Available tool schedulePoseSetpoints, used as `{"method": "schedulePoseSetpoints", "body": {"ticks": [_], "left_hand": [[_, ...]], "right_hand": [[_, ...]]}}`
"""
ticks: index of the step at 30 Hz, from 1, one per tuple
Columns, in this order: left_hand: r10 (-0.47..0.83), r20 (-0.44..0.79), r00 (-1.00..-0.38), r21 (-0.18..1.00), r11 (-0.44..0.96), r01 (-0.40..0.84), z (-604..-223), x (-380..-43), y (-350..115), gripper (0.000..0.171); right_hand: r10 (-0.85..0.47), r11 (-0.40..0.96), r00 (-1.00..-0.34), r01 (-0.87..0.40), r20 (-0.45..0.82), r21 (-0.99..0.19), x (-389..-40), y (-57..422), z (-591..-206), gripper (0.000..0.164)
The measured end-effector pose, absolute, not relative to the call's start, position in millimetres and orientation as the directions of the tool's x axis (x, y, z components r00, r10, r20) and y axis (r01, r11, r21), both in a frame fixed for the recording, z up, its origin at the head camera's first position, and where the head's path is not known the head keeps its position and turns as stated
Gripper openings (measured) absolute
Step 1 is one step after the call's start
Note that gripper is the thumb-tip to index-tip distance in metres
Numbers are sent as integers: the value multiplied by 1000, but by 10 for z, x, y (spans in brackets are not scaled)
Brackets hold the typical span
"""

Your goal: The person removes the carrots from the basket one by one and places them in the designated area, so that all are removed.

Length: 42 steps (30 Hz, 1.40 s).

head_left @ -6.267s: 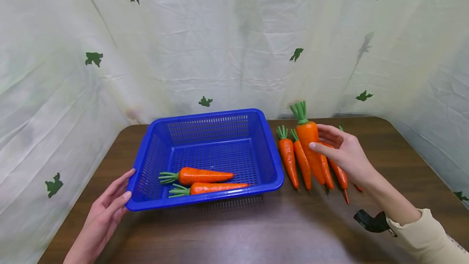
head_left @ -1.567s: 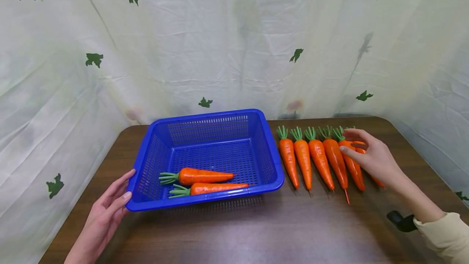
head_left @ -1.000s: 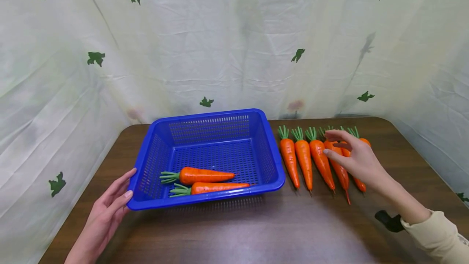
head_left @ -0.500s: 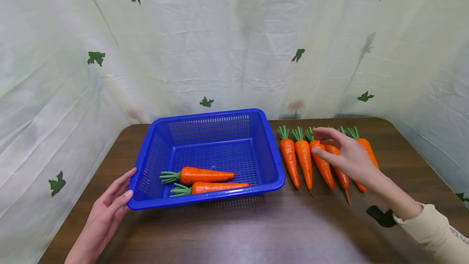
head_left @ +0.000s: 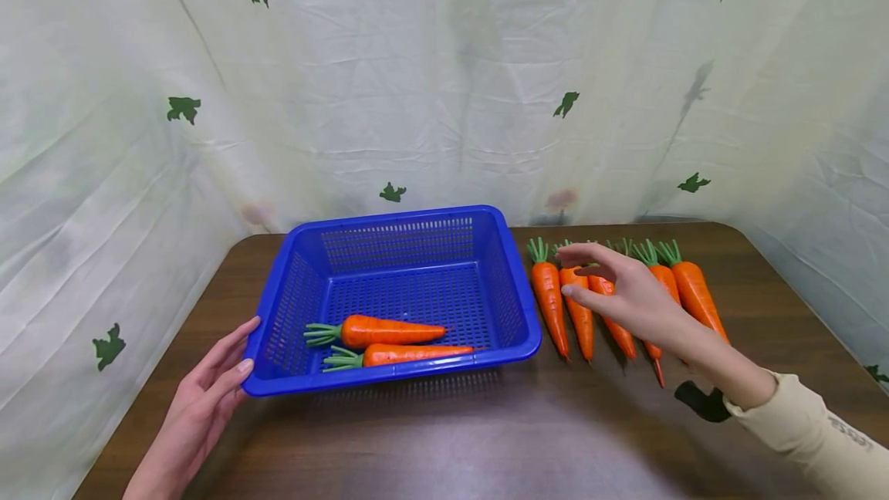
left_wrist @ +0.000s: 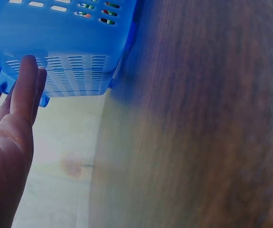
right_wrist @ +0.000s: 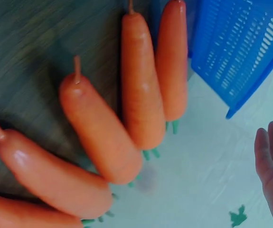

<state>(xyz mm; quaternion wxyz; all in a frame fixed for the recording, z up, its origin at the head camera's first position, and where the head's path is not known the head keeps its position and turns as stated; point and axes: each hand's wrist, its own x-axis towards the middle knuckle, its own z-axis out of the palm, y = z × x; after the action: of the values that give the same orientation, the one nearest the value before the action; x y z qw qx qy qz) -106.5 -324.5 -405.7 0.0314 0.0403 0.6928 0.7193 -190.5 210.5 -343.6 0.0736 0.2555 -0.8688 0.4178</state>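
A blue plastic basket [head_left: 403, 217] with slotted walls sits left of centre. Two orange carrots lie inside: one [head_left: 389, 331] behind the other [head_left: 417, 354], green tops to the left. My left hand [head_left: 201, 396] touches the basket's left end, thumb at the rim; the left wrist view shows its fingers extended along the wall. To the right of the basket, several carrots lie side by side, from a leftmost carrot [head_left: 549, 303] to a rightmost carrot [head_left: 698, 295], green tops away from me. Over this row hovers my right hand [head_left: 625, 292], fingers loosely bent, holding nothing; it partly hides the middle carrots.
Everything stands on a dark brown wooden table [head_left: 430, 438]. A pale cloth [head_left: 430, 99] with green leaf prints hangs behind and at both sides. A black fitting [head_left: 700, 401] sits at my right wrist, by the beige sleeve [head_left: 792, 415].
About six seconds ago my right hand held a carrot raised over the row; that carrot now lies in the row. Over the last second the empty hand moved left. My left hand stayed put.
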Motion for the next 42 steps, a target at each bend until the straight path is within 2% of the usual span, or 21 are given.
{"method": "schedulePoseSetpoints", "body": {"ticks": [10, 20, 32, 42], "left_hand": [[135, 82, -987, 994, -76, 73, -4060, -1051, -3245, 51], [132, 56, -990, 996, -70, 47, -4047, -1051, -3245, 52], [120, 33, -992, 998, -63, 25, -4036, -1061, -3242, 52], [116, 38, -993, 998, -57, 32, -4034, -1053, -3233, 52]], "right_hand": [[-444, 492, -840, -519, 312, -699, -1919, 1952, -3375, 42], [-503, 488, -818, -536, 280, -689, -1946, 1777, -3228, 44], [-614, 482, -744, -618, 264, -621, -1986, 1543, -3076, 48], [-725, 482, -674, -646, 145, -592, -2089, 1317, -2931, 43]]}}
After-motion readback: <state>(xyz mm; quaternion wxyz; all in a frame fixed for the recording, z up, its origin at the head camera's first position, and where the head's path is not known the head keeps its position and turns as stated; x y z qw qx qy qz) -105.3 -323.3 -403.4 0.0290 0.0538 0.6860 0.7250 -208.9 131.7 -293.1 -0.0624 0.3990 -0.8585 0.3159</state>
